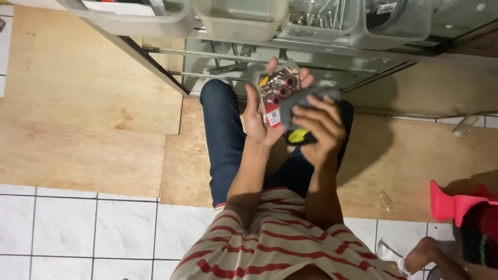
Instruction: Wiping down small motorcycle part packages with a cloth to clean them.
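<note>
holding a small clear packet near the top middle of the frame, the left hand has its fingers wrapped around the packet's left edge and back. the packet shows a few little red rings and some small metal bits inside, with a red card strip at the bottom. just to the right of it, the right hand is closed on a dark grey cloth, and the cloth presses against the right side of the packet. a bit of bright yellow peeks out under the cloth; i cannot tell what it is.

below the hands, in the middle of the frame, are a leg in blue jeans and a shirt with red and cream stripes. the floor under them is a brown wood board, with white tiles at the lower left. along the top of the frame sit clear plastic bins on a glass and metal shelf. at the lower right are another person's bare foot and a bright pink thing.
</note>
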